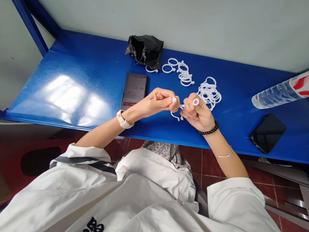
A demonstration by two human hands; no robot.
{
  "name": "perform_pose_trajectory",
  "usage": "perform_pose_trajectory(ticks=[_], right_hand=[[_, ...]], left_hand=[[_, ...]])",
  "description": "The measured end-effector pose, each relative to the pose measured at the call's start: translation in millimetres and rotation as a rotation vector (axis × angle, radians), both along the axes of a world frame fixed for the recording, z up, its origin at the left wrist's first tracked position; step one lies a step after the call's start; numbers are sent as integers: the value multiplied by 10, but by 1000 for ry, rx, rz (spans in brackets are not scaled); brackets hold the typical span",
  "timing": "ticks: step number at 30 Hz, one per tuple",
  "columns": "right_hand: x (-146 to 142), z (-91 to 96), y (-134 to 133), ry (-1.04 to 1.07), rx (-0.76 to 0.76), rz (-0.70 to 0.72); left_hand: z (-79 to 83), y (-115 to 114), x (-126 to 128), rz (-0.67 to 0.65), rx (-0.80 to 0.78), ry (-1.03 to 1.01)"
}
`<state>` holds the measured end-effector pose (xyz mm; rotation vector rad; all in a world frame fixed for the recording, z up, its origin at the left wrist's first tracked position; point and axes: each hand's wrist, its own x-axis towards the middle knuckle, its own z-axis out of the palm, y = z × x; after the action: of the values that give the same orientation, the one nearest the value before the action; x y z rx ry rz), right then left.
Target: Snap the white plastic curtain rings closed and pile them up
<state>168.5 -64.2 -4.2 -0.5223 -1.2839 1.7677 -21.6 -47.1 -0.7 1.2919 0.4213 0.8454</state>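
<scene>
My left hand (pixel 160 103) is closed in a pinch, with a small white rounded end showing at the thumb tip. Close beside it, my right hand (pixel 200 111) is also closed, and a little white eyelet shows between its thumb and finger. Below and between the fingers hangs a thin curved white plastic ring piece (pixel 175 116); how it joins the parts in each hand is hidden. Behind the right hand lies a pile of white plastic rings (pixel 210 93). Several more white rings (pixel 185 78), with small knobs on them, lie farther left.
A crumpled black plastic bag (pixel 149 51) sits at the back of the blue table (pixel 107 58). Near my left forearm lies a phone (pixel 135 86) showing a timer. To the right are a dark phone (pixel 268 133) and a water bottle (pixel 295 86).
</scene>
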Motion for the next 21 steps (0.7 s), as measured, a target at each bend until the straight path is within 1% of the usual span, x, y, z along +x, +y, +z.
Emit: perform_pose_trajectory(ticks=[4,6,8,10,12,14,15,17,19,21], right_hand=[[7,-5,-1,-106,35,-43],[27,-10,6,-199,95,-117],[58,-2,19,-320,197,-246],[95,15,37,-476,320,-402],[134,27,62,-685,449,-538],[173,18,90,-916,573,-621],[191,5,105,-1021,631,-635],[222,-35,130,-1183,731,-604],[245,-76,145,-1289,809,-523],[259,-99,147,-1355,852,-443]], left_hand=[[-15,11,-4,33,44,105],[-24,22,-8,64,98,134],[-30,38,-13,115,150,160],[-44,65,-22,190,159,194],[-67,105,-42,306,126,234],[-88,149,-73,435,82,287],[-93,169,-90,474,65,311],[-89,200,-121,516,44,341],[-71,217,-140,539,41,363],[-52,221,-144,557,47,384]])
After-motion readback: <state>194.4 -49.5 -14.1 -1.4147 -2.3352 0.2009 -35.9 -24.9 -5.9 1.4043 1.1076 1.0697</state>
